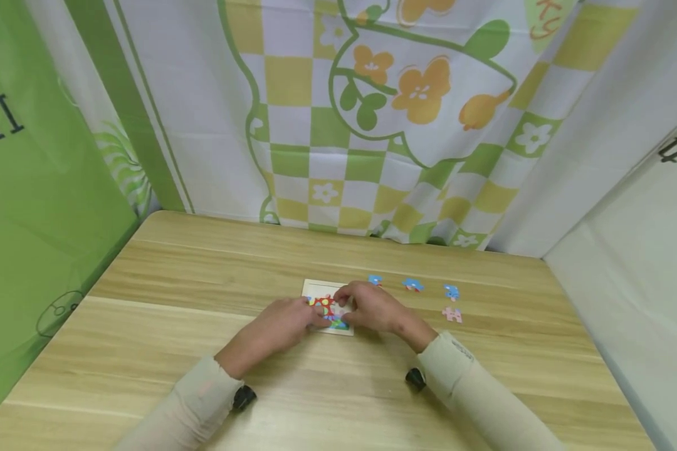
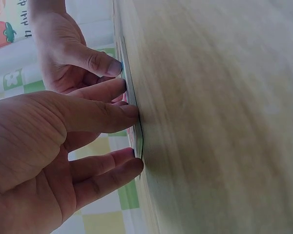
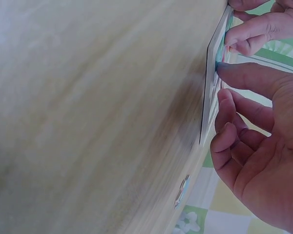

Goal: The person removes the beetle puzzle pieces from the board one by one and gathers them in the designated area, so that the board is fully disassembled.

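Observation:
A small, shallow puzzle tray point(image 1: 313, 284) with a pale rim lies on the wooden table. Inside it are a red dotted puzzle piece point(image 1: 323, 303) and a blue-green piece point(image 1: 339, 325). My left hand point(image 1: 282, 322) rests on the tray's left side, its fairly straight fingers and thumb touching the edge and the pieces. From the right, my right hand point(image 1: 375, 307) reaches over the tray. In the right wrist view its thumb point(image 3: 249, 77) presses near the blue-green part, while the other fingers are loosely bent. My hands hide part of the tray; no piece shows clearly between right fingertips.
Right of the tray lie loose puzzle pieces: a blue one point(image 1: 375, 279) beside my right hand, another blue one point(image 1: 413, 285), a third blue one point(image 1: 451, 292) and a pink one point(image 1: 452, 314). A patterned curtain point(image 1: 327, 156) hangs behind the table's far edge.

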Motion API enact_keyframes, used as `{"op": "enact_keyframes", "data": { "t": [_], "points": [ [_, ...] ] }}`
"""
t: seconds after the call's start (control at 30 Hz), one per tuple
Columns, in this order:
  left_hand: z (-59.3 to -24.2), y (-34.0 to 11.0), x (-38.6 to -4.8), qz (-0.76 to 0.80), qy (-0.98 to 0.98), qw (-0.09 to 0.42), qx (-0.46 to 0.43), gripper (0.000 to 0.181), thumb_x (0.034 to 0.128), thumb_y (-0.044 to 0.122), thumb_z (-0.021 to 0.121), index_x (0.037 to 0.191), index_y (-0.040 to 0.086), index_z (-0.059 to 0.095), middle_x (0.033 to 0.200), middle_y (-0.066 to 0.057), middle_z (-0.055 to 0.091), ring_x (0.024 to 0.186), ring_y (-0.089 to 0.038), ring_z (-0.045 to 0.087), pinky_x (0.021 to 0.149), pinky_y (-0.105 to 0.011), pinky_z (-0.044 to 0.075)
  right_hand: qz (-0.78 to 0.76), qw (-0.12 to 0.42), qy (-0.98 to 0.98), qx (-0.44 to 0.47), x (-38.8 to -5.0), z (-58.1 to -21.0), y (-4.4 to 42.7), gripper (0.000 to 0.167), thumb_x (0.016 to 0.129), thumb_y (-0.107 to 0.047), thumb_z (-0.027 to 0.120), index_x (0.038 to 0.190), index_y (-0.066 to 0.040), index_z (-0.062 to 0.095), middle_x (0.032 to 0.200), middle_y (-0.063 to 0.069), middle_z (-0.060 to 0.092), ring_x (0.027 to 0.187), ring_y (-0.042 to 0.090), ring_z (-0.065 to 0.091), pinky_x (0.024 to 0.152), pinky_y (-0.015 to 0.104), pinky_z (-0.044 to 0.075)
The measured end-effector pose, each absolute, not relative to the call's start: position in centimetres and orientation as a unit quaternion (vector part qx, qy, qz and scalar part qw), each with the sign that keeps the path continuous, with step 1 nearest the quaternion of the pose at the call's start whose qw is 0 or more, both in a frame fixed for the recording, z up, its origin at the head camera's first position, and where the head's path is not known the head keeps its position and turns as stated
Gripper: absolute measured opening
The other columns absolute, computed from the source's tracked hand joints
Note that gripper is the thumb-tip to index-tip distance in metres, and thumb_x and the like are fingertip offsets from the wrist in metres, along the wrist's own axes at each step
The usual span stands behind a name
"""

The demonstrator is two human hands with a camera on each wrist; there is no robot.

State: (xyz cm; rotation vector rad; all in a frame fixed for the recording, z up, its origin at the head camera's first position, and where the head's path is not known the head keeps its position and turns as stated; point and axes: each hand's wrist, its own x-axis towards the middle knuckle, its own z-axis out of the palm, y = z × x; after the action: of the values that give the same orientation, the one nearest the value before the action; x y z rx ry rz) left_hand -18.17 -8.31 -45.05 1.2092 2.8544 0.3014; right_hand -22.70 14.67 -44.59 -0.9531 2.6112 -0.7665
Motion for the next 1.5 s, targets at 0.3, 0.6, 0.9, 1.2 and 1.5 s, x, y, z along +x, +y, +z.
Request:
{"op": "enact_keyframes", "data": {
  "t": [0.3,0.6,0.9,1.2,1.5],
  "points": [
    [-45.3,-8.5,-18.3,0.091,0.905,-0.026,0.415,0.033,0.0884,0.002,0.075,0.112,0.023,0.082,0.102,0.005,0.073,0.082,-0.02,0.065,0.067,-0.035,0.054,-0.263,0.103,0.904,-0.32,-22.8,-44.7,14.4,0.018,0.093,-0.004,0.069,0.111,-0.004,0.073,0.098,0.001,0.07,0.084,0.012,0.063,0.073,0.03,0.052],
    [-45.3,-8.3,-18.5,0.109,0.905,-0.016,0.411,0.035,0.0893,-0.002,0.074,0.112,0.024,0.083,0.107,0.007,0.076,0.08,-0.014,0.068,0.063,-0.034,0.055,-0.276,0.063,0.913,-0.292,-22.8,-44.3,13.4,0.007,0.099,-0.013,0.068,0.094,-0.013,0.072,0.084,-0.007,0.069,0.073,0.005,0.061,0.065,0.027,0.051],
    [-45.3,-8.3,-18.4,0.105,0.906,-0.019,0.409,0.033,0.091,-0.001,0.072,0.111,0.023,0.082,0.103,0.008,0.075,0.077,-0.012,0.066,0.062,-0.031,0.053,-0.263,0.064,0.924,-0.272,-22.7,-44.1,13.1,0.009,0.098,-0.012,0.067,0.089,-0.015,0.069,0.082,-0.008,0.068,0.066,0.005,0.057,0.061,0.026,0.049],
    [-45.0,-8.4,-18.3,0.119,0.905,-0.017,0.408,0.036,0.0887,-0.004,0.073,0.113,0.022,0.082,0.105,0.007,0.075,0.078,-0.013,0.067,0.062,-0.03,0.052,-0.272,0.061,0.923,-0.264,-22.6,-43.9,13.8,0.011,0.097,-0.009,0.063,0.088,-0.013,0.068,0.084,-0.005,0.068,0.073,0.007,0.06,0.065,0.029,0.051],
    [-45.0,-8.4,-18.2,0.113,0.912,-0.008,0.393,0.037,0.0876,-0.003,0.073,0.114,0.021,0.082,0.11,0.006,0.076,0.086,-0.02,0.071,0.067,-0.035,0.055,-0.3,0.072,0.92,-0.243,-22.3,-43.2,16.0,0.012,0.099,-0.009,0.062,0.09,-0.012,0.069,0.088,-0.005,0.068,0.079,0.009,0.062,0.069,0.032,0.052]
  ]
}}
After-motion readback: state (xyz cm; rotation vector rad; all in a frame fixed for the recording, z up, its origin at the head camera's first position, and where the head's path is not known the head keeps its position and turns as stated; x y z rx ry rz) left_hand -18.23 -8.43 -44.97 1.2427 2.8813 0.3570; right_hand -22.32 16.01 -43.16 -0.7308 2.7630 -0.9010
